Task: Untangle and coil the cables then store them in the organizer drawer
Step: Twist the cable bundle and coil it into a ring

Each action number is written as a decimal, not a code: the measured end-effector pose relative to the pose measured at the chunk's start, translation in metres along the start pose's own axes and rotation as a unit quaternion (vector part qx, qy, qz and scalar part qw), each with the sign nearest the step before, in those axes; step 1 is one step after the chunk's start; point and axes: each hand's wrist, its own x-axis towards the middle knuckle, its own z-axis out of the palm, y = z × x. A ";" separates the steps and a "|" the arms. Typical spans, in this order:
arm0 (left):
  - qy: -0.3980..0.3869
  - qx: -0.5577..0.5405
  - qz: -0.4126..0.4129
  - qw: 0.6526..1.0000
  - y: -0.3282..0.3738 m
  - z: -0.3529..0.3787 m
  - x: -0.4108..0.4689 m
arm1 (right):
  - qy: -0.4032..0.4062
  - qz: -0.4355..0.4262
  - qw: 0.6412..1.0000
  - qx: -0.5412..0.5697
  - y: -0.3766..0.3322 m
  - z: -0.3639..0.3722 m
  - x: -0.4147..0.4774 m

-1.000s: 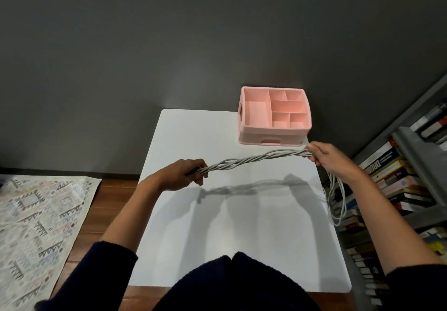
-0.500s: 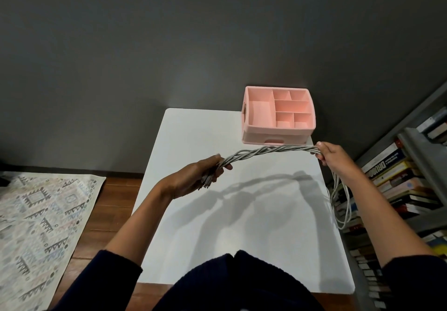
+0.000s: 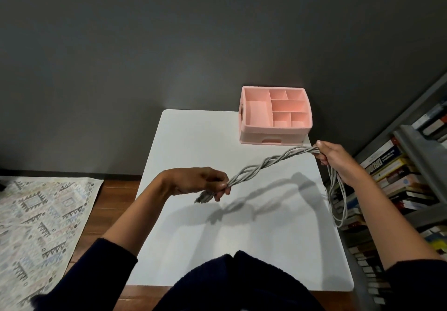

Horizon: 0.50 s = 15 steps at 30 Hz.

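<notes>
A bundle of grey cables (image 3: 266, 161), twisted together like a rope, stretches in the air above the white table (image 3: 242, 238). My left hand (image 3: 200, 182) grips the bundle's lower left end, with the plugs sticking out below my fingers. My right hand (image 3: 332, 155) grips the upper right end near the table's right edge, and loose cable loops (image 3: 337, 201) hang down from it beside the table. The pink organizer (image 3: 274, 130) stands at the table's far right corner, with open compartments on top and its front drawer closed.
A grey shelf (image 3: 399, 189) packed with books stands close to the table's right side. A patterned rug (image 3: 36, 226) lies on the wooden floor at the left. A dark grey wall rises behind the table.
My left hand has turned over and dropped slightly, so the cable ends now point down-left. The twisted bundle slopes more steeply up toward my right hand.
</notes>
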 end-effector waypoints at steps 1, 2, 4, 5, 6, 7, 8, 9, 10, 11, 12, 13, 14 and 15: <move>-0.027 0.042 -0.023 0.999 0.003 0.001 0.001 | -0.004 -0.001 1.000 -0.005 -0.001 0.000 -0.001; -0.043 0.084 -0.047 0.994 0.005 0.001 0.004 | -0.007 -0.004 1.000 -0.009 -0.003 0.001 -0.002; -0.045 0.185 -0.092 0.977 0.008 0.002 0.011 | -0.018 -0.010 1.000 -0.017 -0.007 0.001 -0.004; -0.033 0.240 -0.114 0.963 0.008 0.002 0.014 | -0.025 -0.013 0.999 -0.024 -0.009 0.001 -0.006; -0.015 0.283 -0.133 0.950 0.007 0.002 0.017 | -0.033 -0.015 0.999 -0.033 -0.011 0.001 -0.007; 0.002 0.305 -0.147 0.941 0.006 0.002 0.019 | -0.039 -0.014 0.998 -0.043 -0.013 0.001 -0.008; 0.016 0.309 -0.155 0.938 0.004 0.003 0.020 | -0.043 -0.011 0.998 -0.051 -0.015 0.001 -0.008; 0.024 0.304 -0.159 0.939 0.002 0.004 0.020 | -0.044 -0.006 0.998 -0.051 -0.015 0.001 -0.008; 0.029 0.295 -0.158 0.942 0.000 0.004 0.020 | -0.046 -0.003 0.998 -0.046 -0.015 0.000 -0.007; 0.035 0.279 -0.149 0.948 -0.002 0.005 0.019 | -0.048 -0.004 0.998 -0.042 -0.014 0.000 -0.006; 0.052 0.252 -0.132 0.957 -0.006 0.005 0.018 | -0.050 -0.008 0.998 -0.041 -0.013 -0.001 -0.005; 0.078 0.212 -0.111 0.968 -0.010 0.005 0.016 | -0.049 -0.013 0.998 -0.042 -0.012 -0.002 -0.005; 0.113 0.169 -0.092 0.975 -0.014 0.005 0.014 | -0.048 -0.017 0.998 -0.042 -0.011 -0.003 -0.004; 0.148 0.137 -0.077 0.976 -0.018 0.003 0.011 | -0.048 -0.019 0.998 -0.041 -0.010 -0.003 -0.005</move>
